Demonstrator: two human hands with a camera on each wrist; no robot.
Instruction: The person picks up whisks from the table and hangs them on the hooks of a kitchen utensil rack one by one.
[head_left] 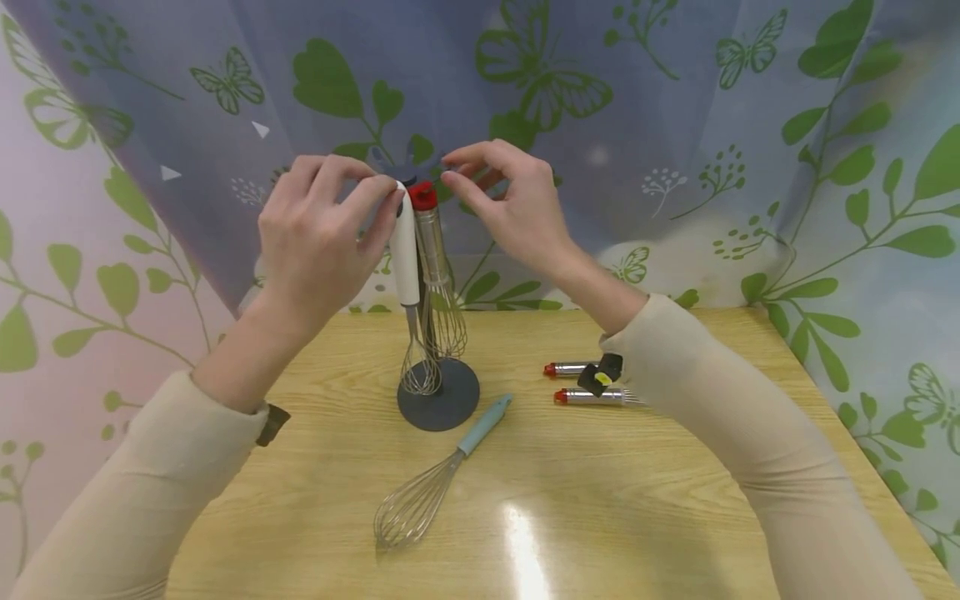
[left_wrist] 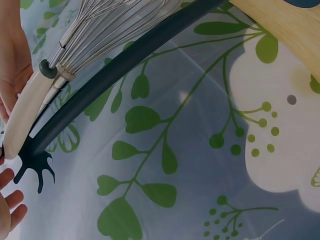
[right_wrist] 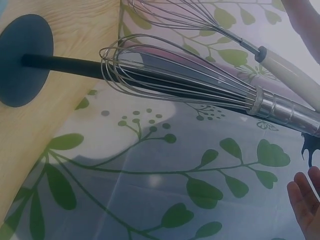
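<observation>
My left hand (head_left: pixel 318 225) pinches the upper end of a white-handled whisk (head_left: pixel 405 250), at the top of a dark whisk stand (head_left: pixel 457 408). Beside it, a metal whisk with a red end (head_left: pixel 432 242) hangs upright against the pole. On the other side of the stand's top, my right hand (head_left: pixel 521 200) has thumb and forefinger tips together at a hook, seemingly pinching it. Its other fingers (right_wrist: pixel 302 197) look loosely extended in the right wrist view. The stand's hooks (left_wrist: pixel 37 167) show below the white handle in the left wrist view.
A whisk with a pale blue handle (head_left: pixel 483 425) lies on the wooden table (head_left: pixel 322 500) before the stand. Two red-ended metal whisks (head_left: pixel 592 397) lie to the right, partly behind my right sleeve. A leaf-patterned curtain (head_left: pixel 660 125) hangs behind.
</observation>
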